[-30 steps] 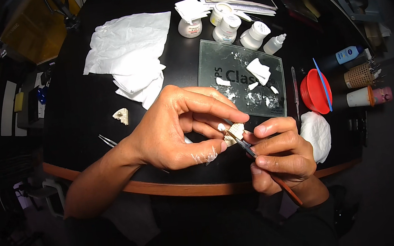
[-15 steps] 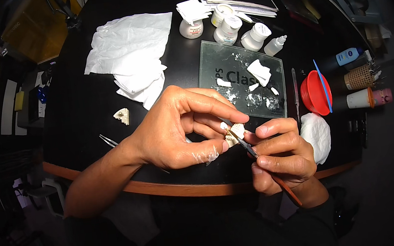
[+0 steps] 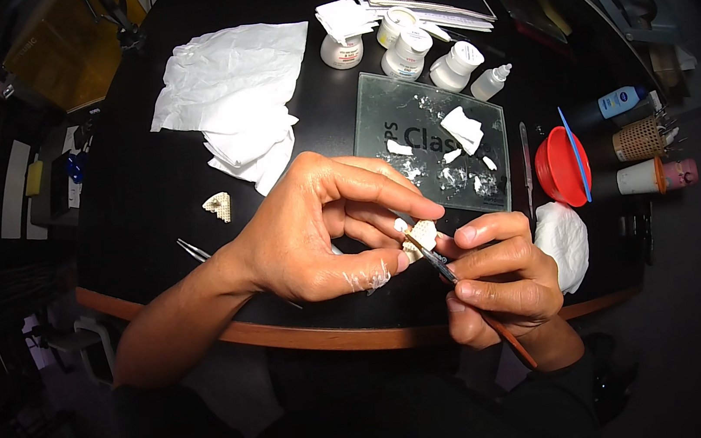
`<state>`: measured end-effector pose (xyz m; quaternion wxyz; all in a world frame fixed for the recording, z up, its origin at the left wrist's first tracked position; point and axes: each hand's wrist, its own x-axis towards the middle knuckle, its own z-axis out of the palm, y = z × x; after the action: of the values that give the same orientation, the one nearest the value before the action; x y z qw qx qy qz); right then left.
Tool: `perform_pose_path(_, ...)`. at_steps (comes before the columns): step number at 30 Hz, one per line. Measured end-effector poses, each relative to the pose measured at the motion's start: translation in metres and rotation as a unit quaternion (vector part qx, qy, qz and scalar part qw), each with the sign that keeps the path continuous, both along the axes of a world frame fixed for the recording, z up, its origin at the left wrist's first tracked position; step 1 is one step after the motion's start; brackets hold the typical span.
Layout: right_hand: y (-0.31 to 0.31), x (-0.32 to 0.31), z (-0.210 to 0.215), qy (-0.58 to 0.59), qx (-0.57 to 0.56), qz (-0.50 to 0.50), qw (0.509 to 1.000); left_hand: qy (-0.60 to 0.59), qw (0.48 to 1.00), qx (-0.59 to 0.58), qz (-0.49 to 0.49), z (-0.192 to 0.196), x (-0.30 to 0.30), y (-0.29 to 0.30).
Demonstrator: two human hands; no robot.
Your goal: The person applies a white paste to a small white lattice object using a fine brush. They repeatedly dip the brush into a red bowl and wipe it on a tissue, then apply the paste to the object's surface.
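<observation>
My left hand (image 3: 309, 237) is closed in a pinch around a small cream block (image 3: 425, 233) with a pitted, honeycomb-like surface. A small white tooth-like piece (image 3: 401, 224) shows beside the block, by the fingertips. White residue smears my left thumb. My right hand (image 3: 510, 274) grips a fine brush (image 3: 512, 341) with a reddish-brown handle and dark ferrule. Its tip points up and left, at the white piece; whether they touch I cannot tell. Some left fingers are partly hidden behind the hand. Another cream pitted piece (image 3: 218, 206) lies on the table to the left.
Beyond my hands lies a glass slab (image 3: 373, 115) bearing white powder and scraps. Several white jars (image 3: 406, 54) and a dropper bottle (image 3: 491, 82) stand behind it. White tissues (image 3: 232, 71) and tweezers (image 3: 192, 251) are left; a red bowl (image 3: 556, 167) and wadded tissue (image 3: 561, 246) right.
The whole view has shifted very slightly. Both hands keep almost the same pose, with the brush still at the white piece.
</observation>
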<state>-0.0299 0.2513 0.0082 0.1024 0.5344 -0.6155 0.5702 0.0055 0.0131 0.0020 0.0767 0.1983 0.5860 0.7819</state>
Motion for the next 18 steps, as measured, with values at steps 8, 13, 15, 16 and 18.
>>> perform_pose_path(8, -0.0001, 0.0001, 0.0, -0.007, 0.003, 0.001, 1.0, 0.0, 1.0, -0.001, -0.002, -0.0001, -0.0002, -0.0006)
perform_pose_path(13, 0.0014, 0.0009, 0.0008, -0.017, -0.007, 0.007, 1.0, 0.003, 1.0, 0.008, 0.004, -0.0003, 0.0001, 0.0002)
perform_pose_path(15, 0.0016, 0.0016, 0.001, -0.034, -0.014, 0.01, 0.999, 0.008, 1.0, -0.005, 0.007, -0.0008, -0.0001, -0.0007)
perform_pose_path(16, 0.0011, 0.0018, 0.0011, -0.035, -0.013, 0.007, 0.999, 0.014, 1.0, -0.017, 0.01, -0.0012, -0.0004, -0.001)
perform_pose_path(18, 0.0006, 0.0014, 0.0009, -0.036, -0.012, 0.005, 0.999, 0.014, 1.0, -0.017, 0.01, -0.0007, -0.0006, -0.0008)
